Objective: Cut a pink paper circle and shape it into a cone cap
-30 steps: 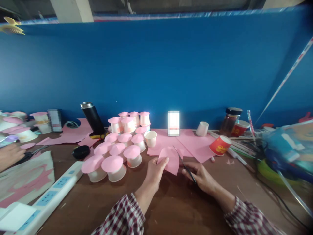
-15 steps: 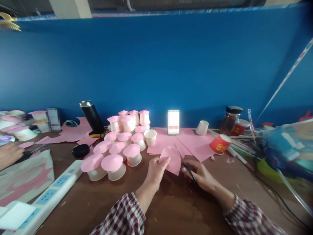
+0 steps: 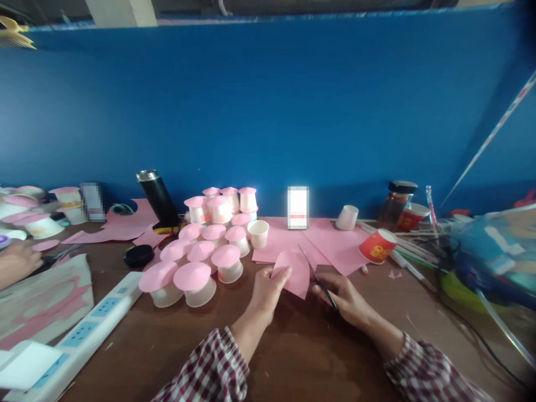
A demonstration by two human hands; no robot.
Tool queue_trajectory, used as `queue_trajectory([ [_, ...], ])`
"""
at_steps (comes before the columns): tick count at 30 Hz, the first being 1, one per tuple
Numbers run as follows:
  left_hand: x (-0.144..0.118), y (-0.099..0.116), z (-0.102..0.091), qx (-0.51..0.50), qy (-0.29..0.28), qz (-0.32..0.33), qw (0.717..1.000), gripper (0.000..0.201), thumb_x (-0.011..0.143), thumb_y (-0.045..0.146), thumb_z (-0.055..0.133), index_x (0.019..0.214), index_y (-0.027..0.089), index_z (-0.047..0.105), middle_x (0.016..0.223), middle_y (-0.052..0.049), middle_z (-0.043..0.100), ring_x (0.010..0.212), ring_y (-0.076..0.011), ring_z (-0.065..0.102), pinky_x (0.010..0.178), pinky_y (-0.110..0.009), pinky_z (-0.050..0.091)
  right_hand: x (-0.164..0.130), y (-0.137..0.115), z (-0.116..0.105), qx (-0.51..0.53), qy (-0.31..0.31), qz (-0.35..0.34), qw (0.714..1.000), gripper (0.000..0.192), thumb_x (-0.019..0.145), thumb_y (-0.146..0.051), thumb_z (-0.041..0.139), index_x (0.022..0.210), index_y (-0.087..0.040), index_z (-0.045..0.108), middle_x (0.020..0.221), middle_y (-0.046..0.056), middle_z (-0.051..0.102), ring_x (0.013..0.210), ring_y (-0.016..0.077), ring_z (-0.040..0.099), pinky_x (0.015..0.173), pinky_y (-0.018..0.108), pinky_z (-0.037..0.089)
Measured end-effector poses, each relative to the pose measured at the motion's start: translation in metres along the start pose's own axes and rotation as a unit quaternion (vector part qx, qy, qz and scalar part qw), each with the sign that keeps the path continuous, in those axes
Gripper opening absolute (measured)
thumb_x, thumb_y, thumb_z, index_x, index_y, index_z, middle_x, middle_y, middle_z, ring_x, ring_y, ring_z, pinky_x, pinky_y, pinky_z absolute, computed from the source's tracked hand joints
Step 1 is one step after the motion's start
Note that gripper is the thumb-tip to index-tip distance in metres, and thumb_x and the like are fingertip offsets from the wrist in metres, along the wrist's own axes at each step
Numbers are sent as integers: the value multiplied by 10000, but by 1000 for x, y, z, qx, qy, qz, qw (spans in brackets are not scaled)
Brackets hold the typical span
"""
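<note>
Between thumb and fingers, my left hand (image 3: 270,287) pinches a piece of pink paper (image 3: 296,274) with a rounded upper edge and a pointed lower corner. My right hand (image 3: 341,296) is closed around dark scissors (image 3: 324,293). Their blades point up and to the left, along the paper's right edge. Larger pink sheets (image 3: 272,240) lie on the table just behind both hands. Left of my left hand stand several white paper cups with pink cone tops (image 3: 193,276), and an uncovered white cup (image 3: 258,233) is beside them.
A white power strip (image 3: 90,329) runs along the left, near another person's hand (image 3: 19,262). Behind stand a black flask (image 3: 157,198) and a lit phone (image 3: 298,207). To the right are a tilted red cup (image 3: 378,245), a dark-lidded jar (image 3: 396,206) and a blue bag (image 3: 498,257).
My hands, the paper and the scissors look almost unchanged. At the far left, the other person's hand has shifted slightly.
</note>
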State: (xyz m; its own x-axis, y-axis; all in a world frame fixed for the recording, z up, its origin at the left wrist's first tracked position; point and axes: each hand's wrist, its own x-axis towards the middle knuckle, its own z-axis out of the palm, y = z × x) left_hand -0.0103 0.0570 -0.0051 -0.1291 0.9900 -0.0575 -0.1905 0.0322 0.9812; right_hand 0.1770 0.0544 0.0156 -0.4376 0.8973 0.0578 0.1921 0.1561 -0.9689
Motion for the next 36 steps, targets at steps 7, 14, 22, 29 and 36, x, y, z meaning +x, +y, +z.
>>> queue_trajectory([
  [7, 1, 1, -1, -3, 0, -2, 1000, 406, 642, 452, 710, 795, 78, 674, 690, -68, 635, 639, -154, 551, 601, -257, 424, 0, 1, 0, -1, -3, 8, 1000, 472, 806, -445, 592, 1109, -84, 620, 595, -10, 503, 509, 85, 447, 462, 197, 388],
  [14, 1, 1, 0, -19, -5, -2, 1000, 413, 642, 446, 713, 816, 73, 680, 732, -91, 653, 662, -167, 570, 613, -265, 436, 0, 2, 0, -6, -5, 7, 1000, 462, 816, -433, 584, 1116, -82, 613, 586, -16, 488, 496, 81, 440, 454, 198, 380],
  [22, 2, 2, -1, -13, 3, -5, 1000, 395, 652, 434, 711, 813, 76, 672, 743, -95, 661, 681, -173, 583, 637, -275, 449, 0, 2, 1, -1, -5, 9, 1000, 457, 813, -433, 586, 1108, -86, 622, 567, -17, 486, 492, 84, 437, 449, 198, 375],
  [29, 2, 3, -1, -15, 1, -3, 1000, 400, 662, 428, 706, 830, 66, 674, 740, -102, 665, 690, -178, 592, 649, -284, 456, 1, 6, 0, -5, 4, 17, 1000, 473, 801, -444, 596, 1113, -89, 620, 563, -19, 481, 489, 82, 428, 449, 199, 384],
  [36, 3, 2, -2, -23, 12, 2, 1000, 409, 633, 428, 727, 823, 68, 690, 747, -110, 676, 697, -189, 604, 643, -282, 465, -1, 3, 1, -2, 3, 31, 1000, 503, 799, -451, 594, 1128, -71, 605, 570, -20, 485, 481, 77, 422, 444, 197, 373],
])
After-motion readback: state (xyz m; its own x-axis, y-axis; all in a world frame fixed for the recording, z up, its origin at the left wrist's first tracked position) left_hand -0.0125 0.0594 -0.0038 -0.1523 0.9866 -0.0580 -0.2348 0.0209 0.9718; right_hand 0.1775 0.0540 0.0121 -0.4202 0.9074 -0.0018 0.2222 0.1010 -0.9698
